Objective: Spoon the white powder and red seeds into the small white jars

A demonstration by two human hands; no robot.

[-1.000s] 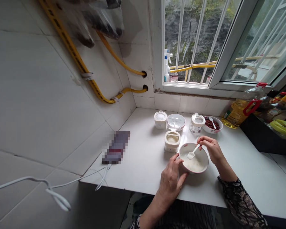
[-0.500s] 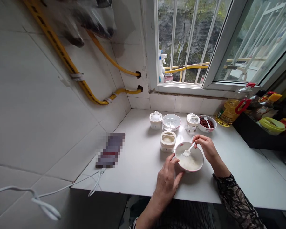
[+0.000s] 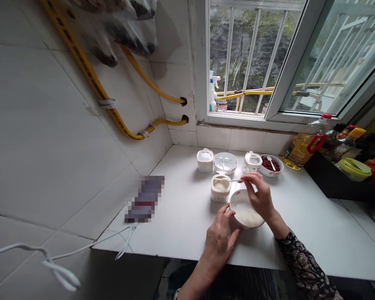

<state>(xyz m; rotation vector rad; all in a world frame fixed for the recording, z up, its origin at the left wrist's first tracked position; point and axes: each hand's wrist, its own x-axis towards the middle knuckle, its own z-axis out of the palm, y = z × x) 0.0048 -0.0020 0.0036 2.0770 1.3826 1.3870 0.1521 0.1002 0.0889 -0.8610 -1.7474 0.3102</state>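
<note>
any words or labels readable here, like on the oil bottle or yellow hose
Nothing can be read.
Cooking oil bottle: label too small to read.
Dark sauce bottle: label too small to read.
Yellow hose: dark printing along it, too blurred to read.
Pixelated object: blurred over, unreadable.

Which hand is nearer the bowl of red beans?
Right: the right hand is nearer, in front of the bean bowl; the left hand is farther, on the white bowl.
</note>
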